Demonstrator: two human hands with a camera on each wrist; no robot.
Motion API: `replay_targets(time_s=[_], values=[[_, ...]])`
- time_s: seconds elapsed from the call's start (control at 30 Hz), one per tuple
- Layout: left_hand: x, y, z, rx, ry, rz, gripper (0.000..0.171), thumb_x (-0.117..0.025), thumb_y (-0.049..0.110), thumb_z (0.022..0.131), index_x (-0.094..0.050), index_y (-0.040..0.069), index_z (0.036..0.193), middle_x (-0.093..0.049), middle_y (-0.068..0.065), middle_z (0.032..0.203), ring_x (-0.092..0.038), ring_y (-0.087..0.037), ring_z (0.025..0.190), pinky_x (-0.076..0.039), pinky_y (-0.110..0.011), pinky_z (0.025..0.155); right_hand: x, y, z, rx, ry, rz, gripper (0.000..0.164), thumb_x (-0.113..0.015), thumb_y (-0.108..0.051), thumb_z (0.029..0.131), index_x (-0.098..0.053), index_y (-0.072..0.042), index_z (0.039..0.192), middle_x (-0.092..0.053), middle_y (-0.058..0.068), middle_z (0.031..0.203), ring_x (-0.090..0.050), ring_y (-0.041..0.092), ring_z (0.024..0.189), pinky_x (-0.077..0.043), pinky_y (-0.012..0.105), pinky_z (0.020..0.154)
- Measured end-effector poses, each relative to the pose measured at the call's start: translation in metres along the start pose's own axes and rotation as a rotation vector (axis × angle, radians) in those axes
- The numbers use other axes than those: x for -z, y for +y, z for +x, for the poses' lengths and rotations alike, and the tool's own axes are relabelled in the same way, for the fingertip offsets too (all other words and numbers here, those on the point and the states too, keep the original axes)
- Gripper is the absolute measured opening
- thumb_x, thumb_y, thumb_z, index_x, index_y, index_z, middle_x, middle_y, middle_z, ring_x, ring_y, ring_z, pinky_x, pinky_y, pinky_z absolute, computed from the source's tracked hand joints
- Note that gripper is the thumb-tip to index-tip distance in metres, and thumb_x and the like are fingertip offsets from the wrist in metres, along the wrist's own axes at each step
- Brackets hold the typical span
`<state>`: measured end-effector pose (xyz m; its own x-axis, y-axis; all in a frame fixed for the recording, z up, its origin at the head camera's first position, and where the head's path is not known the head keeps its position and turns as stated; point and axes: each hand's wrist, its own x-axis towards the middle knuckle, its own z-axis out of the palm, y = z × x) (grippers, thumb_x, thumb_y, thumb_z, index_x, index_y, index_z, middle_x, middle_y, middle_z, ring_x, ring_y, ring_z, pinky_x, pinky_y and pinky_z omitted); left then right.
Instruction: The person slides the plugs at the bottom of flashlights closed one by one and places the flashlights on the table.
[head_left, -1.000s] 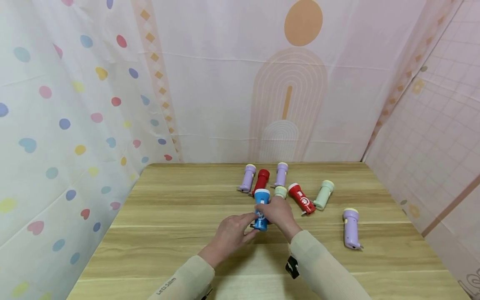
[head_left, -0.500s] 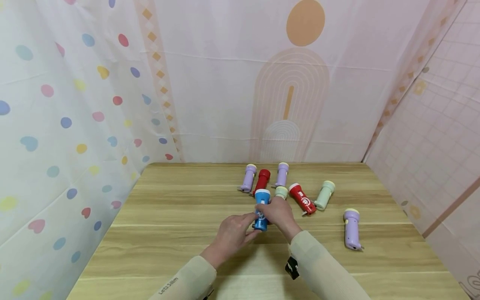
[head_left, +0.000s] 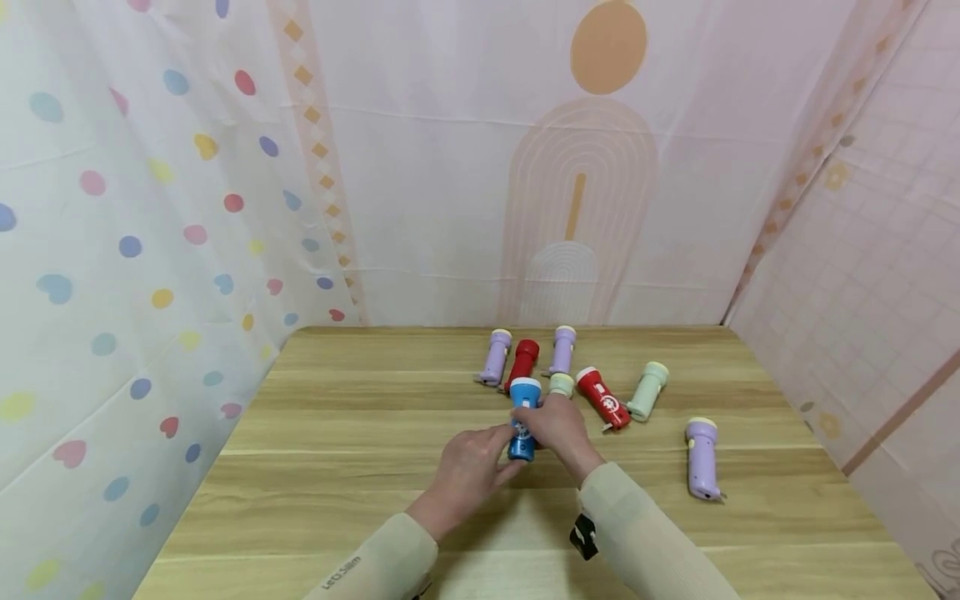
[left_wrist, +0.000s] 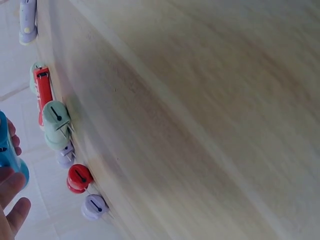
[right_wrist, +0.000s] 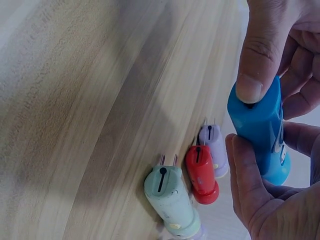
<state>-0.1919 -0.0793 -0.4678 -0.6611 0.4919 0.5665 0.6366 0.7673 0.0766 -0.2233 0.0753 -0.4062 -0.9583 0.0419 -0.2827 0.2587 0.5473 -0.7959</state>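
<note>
— What can we see around the hands?
— A wood-grain table [head_left: 330, 450], a dotted cloth [head_left: 225, 150] at left and an arch-printed cloth [head_left: 427, 208] behind. Purple torches [head_left: 702, 462], red torches [head_left: 603, 402] and green torches [head_left: 648, 392] lie about the tabletop.
— And the blue torch [head_left: 526, 395]?
— Raised above the table: the right hand [head_left: 558, 427] grips its body, the left hand [head_left: 467, 467] pinches its lower end, thumb pressing.
— Any change we notice?
— The prong that jutted from its lower left a second ago no longer shows; the lying torches haven't moved.
</note>
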Motion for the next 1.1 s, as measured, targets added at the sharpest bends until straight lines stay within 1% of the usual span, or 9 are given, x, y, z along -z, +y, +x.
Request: replay_targets(time_s=[0.2, 0.3, 0.47, 0.6, 0.67, 0.77, 0.83, 0.97, 1.1], values=[[0.004, -0.007, -0.002, -0.013, -0.016, 0.016, 0.043, -0.083, 0.036, 0.081, -0.063, 0.012, 0.110, -0.074, -0.002, 0.100, -0.071, -0.014, 0.081, -0.057, -0.033, 0.069, -0.004, -0.001, 0.002, 0.003, -0.009, 0.021, 0.034, -0.070, -0.030, 0.091, -0.064, 0.001, 0.102, -0.065, 0.012, 0.089, -0.064, 0.025, 0.076, -0.057, 0.043, 0.078], [0.006, -0.011, -0.003, -0.016, -0.035, 0.006, 0.043, -0.083, 0.036, 0.081, -0.063, 0.012, 0.111, -0.073, -0.002, 0.102, -0.071, -0.016, 0.083, -0.057, -0.034, 0.071, -0.007, 0.000, 0.003, 0.012, -0.021, 0.035, 0.032, -0.069, -0.030, 0.091, -0.065, 0.001, 0.099, -0.066, 0.011, 0.087, -0.064, 0.023, 0.075, -0.057, 0.041, 0.077], [0.011, -0.017, -0.007, -0.017, -0.087, -0.006, 0.041, -0.082, 0.036, 0.082, -0.064, 0.013, 0.111, -0.072, -0.002, 0.107, -0.070, -0.017, 0.088, -0.058, -0.035, 0.073, -0.013, 0.000, 0.004, 0.016, -0.045, 0.051, 0.031, -0.069, -0.030, 0.092, -0.065, 0.000, 0.098, -0.065, 0.010, 0.087, -0.063, 0.023, 0.075, -0.056, 0.035, 0.071], [0.016, -0.020, -0.010, -0.023, -0.130, 0.018, 0.042, -0.079, 0.039, 0.085, -0.064, 0.014, 0.116, -0.071, -0.002, 0.111, -0.070, -0.019, 0.092, -0.058, -0.037, 0.075, -0.017, -0.001, 0.003, 0.015, -0.042, 0.058, 0.031, -0.069, -0.030, 0.092, -0.065, 0.000, 0.098, -0.066, 0.010, 0.087, -0.063, 0.023, 0.076, -0.056, 0.035, 0.071], [0.017, -0.022, -0.011, -0.016, -0.168, 0.029, 0.044, -0.078, 0.040, 0.085, -0.064, 0.014, 0.119, -0.070, -0.003, 0.114, -0.069, -0.020, 0.095, -0.058, -0.038, 0.077, -0.018, -0.002, 0.003, 0.017, -0.038, 0.054, 0.031, -0.069, -0.030, 0.092, -0.066, 0.000, 0.098, -0.066, 0.009, 0.087, -0.063, 0.023, 0.076, -0.056, 0.035, 0.071], [0.020, -0.026, -0.013, 0.013, -0.226, 0.028, 0.047, -0.078, 0.041, 0.085, -0.065, 0.014, 0.121, -0.068, -0.006, 0.118, -0.069, -0.023, 0.098, -0.057, -0.041, 0.079, -0.020, -0.003, 0.003, 0.025, -0.034, 0.038, 0.032, -0.070, -0.030, 0.092, -0.066, 0.001, 0.099, -0.066, 0.009, 0.087, -0.064, 0.022, 0.075, -0.056, 0.036, 0.072], [0.022, -0.028, -0.015, 0.042, -0.252, 0.025, 0.048, -0.079, 0.040, 0.084, -0.065, 0.013, 0.121, -0.067, -0.009, 0.120, -0.068, -0.026, 0.099, -0.057, -0.043, 0.080, -0.022, -0.002, 0.004, 0.023, -0.032, 0.026, 0.033, -0.070, -0.031, 0.092, -0.066, 0.001, 0.101, -0.066, 0.009, 0.087, -0.063, 0.022, 0.075, -0.057, 0.038, 0.073], [0.026, -0.035, -0.020, 0.110, -0.278, 0.030, 0.048, -0.080, 0.038, 0.084, -0.066, 0.012, 0.122, -0.065, -0.011, 0.122, -0.067, -0.030, 0.103, -0.056, -0.046, 0.082, -0.026, -0.002, 0.006, 0.017, -0.030, 0.012, 0.036, -0.070, -0.032, 0.092, -0.065, 0.001, 0.105, -0.066, 0.010, 0.088, -0.063, 0.023, 0.075, -0.057, 0.039, 0.075], [0.030, -0.045, -0.025, 0.198, -0.314, 0.026, 0.049, -0.080, 0.036, 0.084, -0.065, 0.011, 0.123, -0.064, -0.014, 0.125, -0.064, -0.034, 0.109, -0.054, -0.049, 0.086, -0.031, -0.003, 0.007, 0.026, -0.032, -0.003, 0.037, -0.070, -0.032, 0.092, -0.065, 0.002, 0.106, -0.066, 0.009, 0.088, -0.063, 0.022, 0.074, -0.057, 0.037, 0.072]])
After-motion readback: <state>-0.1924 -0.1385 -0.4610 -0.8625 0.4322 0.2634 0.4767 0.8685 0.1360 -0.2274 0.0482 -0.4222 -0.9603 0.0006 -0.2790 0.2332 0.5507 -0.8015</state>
